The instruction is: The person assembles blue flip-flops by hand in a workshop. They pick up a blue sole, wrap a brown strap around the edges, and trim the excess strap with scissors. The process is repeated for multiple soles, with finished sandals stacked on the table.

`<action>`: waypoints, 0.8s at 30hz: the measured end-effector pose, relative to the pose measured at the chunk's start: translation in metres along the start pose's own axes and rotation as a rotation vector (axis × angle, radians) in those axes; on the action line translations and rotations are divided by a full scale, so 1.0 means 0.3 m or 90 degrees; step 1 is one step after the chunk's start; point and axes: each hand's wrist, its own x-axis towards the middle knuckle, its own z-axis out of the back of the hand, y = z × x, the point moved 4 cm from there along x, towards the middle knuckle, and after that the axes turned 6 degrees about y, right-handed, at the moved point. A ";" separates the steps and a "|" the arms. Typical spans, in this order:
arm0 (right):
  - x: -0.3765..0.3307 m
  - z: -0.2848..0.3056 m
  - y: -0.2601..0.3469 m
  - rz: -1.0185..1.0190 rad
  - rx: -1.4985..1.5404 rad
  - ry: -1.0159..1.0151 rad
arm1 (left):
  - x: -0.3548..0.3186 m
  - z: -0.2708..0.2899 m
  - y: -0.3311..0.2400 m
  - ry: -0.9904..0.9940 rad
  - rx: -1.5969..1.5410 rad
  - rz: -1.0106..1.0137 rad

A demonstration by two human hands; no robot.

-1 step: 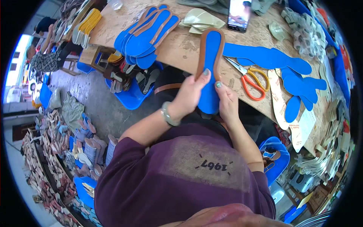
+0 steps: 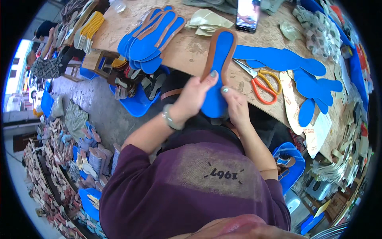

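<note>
Between my two hands is a blue insole (image 2: 218,65) with a brown strip running around its narrower upper end. My left hand (image 2: 195,93) grips its left edge, the thumb lying on the blue face. On the opposite edge my right hand (image 2: 236,103) pinches the lower part, thumb in front and fingers curled. The insole is tilted up in front of my lap at the table's edge. To the right of it lie scissors (image 2: 262,85) with one orange and one yellow handle, blades apart. Plain blue insoles (image 2: 278,59) overlap beyond them.
A pile of brown-edged blue insoles (image 2: 149,44) lies at the table's left. Cream curved pieces (image 2: 207,20) and a phone (image 2: 247,16) are farther back. Pale strips (image 2: 292,103) lie at right. Blue tubs (image 2: 137,101) hold shoe parts; shoe pieces heap up (image 2: 51,179) at far left.
The lower end of the insole has swung slightly left, and my hands have shifted a little left with it. Both still hold it.
</note>
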 end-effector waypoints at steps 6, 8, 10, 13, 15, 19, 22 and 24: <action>-0.134 0.093 -0.005 0.120 -0.638 0.026 | 0.059 0.343 -0.495 -0.219 0.695 -0.230; -0.225 0.163 -0.104 0.004 -0.907 0.057 | 0.071 0.379 -0.539 -0.292 0.846 -0.293; -0.315 0.208 -0.203 -0.072 -1.003 0.088 | 0.059 0.327 -0.540 -0.307 0.977 -0.430; -0.365 0.221 -0.304 -0.055 -0.823 0.073 | 0.046 0.253 -0.402 -0.193 0.848 -0.357; -0.383 0.223 -0.308 -0.033 -0.632 -0.015 | 0.004 0.118 -0.107 0.210 0.477 -0.003; -0.314 0.176 -0.108 -0.002 -0.313 -0.131 | -0.065 -0.023 0.337 0.377 0.208 0.326; -0.303 0.081 0.046 0.078 -0.222 0.010 | -0.060 -0.111 0.350 0.279 -0.282 0.431; -0.309 0.034 0.056 0.032 -0.079 0.063 | -0.024 -0.100 0.200 0.224 -0.373 0.185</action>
